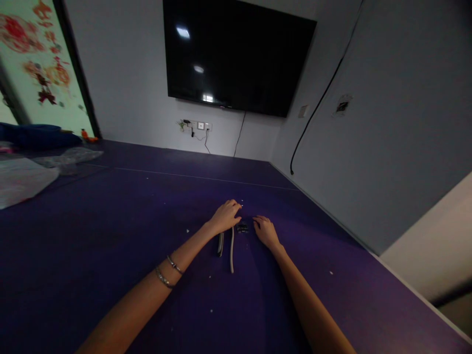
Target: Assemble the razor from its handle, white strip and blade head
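Note:
My left hand [224, 216] reaches over the purple surface [177, 295], thumb and fingers apart, its fingertips close to some tiny white bits [242, 202]. Beneath its wrist and palm lie a pale narrow strip [232, 253] and a shorter dark-and-light strip [220, 245]; their upper ends are hidden by the hand. A small dark piece [242, 228], too small to name, lies between both hands, near my left thumb. To its right, my right hand [266, 232] rests on the surface with slightly bent fingers, and nothing shows in it.
Clear plastic wrapping [29, 177] and dark blue cloth [37, 136] lie at the far left. A large television [239, 54] hangs on the wall above sockets [201, 126]. One black cable [317, 108] hangs down the right wall. Small white scraps dot the surface.

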`<state>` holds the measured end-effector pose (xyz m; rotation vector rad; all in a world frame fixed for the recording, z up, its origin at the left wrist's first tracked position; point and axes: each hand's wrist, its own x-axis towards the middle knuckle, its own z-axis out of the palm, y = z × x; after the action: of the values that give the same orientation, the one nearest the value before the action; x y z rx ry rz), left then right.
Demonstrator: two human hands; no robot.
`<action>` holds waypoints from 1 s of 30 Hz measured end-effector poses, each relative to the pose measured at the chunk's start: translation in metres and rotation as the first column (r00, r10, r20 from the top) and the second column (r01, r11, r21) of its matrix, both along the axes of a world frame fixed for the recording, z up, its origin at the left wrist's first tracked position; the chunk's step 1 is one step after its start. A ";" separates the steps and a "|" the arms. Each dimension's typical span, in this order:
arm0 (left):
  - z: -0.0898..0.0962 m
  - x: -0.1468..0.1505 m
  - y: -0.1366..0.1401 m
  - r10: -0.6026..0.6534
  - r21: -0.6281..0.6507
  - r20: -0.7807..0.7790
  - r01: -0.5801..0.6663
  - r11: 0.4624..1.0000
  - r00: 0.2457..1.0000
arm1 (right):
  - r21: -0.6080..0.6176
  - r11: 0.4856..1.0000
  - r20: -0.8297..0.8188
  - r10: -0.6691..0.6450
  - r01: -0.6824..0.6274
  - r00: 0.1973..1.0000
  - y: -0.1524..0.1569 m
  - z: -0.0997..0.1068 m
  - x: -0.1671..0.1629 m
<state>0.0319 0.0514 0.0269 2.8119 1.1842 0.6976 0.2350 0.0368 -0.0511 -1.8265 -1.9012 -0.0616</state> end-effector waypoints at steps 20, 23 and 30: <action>-0.009 -0.039 -0.065 0.248 -0.290 -0.345 -0.355 0.889 0.905 | 0.039 0.999 -0.003 -0.003 0.004 1.000 0.000 0.004 -0.002; -0.016 -0.035 -0.066 0.248 -0.296 -0.346 -0.356 0.886 0.905 | 0.039 0.999 -0.036 0.005 -0.003 0.999 0.000 0.004 -0.002; -0.026 -0.035 -0.070 0.261 -0.303 -0.311 -0.356 0.884 0.914 | 0.013 1.000 -0.149 0.019 -0.017 0.989 0.002 0.005 0.000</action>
<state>-0.0036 -0.0187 0.0007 2.4844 1.6405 0.0858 0.2349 0.0391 -0.0460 -1.7546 -1.8100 0.0684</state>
